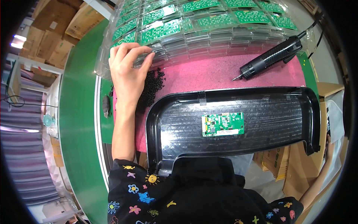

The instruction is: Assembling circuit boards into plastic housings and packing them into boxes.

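Note:
My left hand (128, 69) is raised over a heap of small black parts (151, 87), beside the front edge of the stacked clear trays (209, 41). Its thumb and index fingertips come close together in a pinch; what they hold, if anything, is too small to make out. My right hand (329, 147) reaches down at the far right into an open cardboard box (311, 170), next to a white sheet or bag (337, 108), and its fingers are mostly hidden. In front of me lies a curved black plastic housing (261, 140), hollow side up, with a green circuit board (223, 124) inside.
A black electric screwdriver (272, 58) with a cable lies on the pink mat (186, 74), bit toward the left. Green circuit boards (160, 30) fill the trays. A small dark grey object (106, 105) lies left of my forearm. Cardboard boxes (52, 22) stand at the far left.

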The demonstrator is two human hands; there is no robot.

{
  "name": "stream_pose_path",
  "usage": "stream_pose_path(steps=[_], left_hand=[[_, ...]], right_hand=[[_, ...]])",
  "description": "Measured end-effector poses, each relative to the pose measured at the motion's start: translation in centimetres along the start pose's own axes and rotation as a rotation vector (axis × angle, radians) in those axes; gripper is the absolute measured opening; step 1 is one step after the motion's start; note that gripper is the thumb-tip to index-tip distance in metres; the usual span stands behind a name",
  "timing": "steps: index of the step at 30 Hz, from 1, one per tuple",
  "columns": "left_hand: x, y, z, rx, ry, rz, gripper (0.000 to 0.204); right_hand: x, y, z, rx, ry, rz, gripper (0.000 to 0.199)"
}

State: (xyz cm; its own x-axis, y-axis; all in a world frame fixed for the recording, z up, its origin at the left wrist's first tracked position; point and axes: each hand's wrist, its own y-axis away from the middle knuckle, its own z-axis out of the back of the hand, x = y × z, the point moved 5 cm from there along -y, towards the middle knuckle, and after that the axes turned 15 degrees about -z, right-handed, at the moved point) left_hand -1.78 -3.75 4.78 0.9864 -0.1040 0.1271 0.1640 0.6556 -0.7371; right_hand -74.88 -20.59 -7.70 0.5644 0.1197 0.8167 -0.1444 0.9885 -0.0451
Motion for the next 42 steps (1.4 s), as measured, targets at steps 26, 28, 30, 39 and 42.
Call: stream_pose_path(steps=[26,28,30,39,42], left_hand=[[1.3,1.5,-1.6,0.027,0.094,0.047,0.015],[1.2,1.4,-1.5,0.026,0.087,0.05,0.015],[1.2,1.4,-1.5,0.012,0.084,0.055,0.015],[1.4,1.4,-1.4,-0.032,0.102,0.084,0.019],[1.5,1.5,-1.5,-0.019,0.086,0.075,0.021]], right_hand=[[-18.4,-2.8,13.3,-0.18,0.046,-0.611,0.046],[-18.6,-2.8,12.9,-0.213,0.019,-0.606,0.048],[-19.0,-2.8,13.3,-0.252,-0.003,-0.599,0.05],[-17.0,-2.5,12.3,-0.165,-0.001,-0.706,0.046],[-15.9,-2.3,12.0,-0.128,0.124,-0.767,0.046]])
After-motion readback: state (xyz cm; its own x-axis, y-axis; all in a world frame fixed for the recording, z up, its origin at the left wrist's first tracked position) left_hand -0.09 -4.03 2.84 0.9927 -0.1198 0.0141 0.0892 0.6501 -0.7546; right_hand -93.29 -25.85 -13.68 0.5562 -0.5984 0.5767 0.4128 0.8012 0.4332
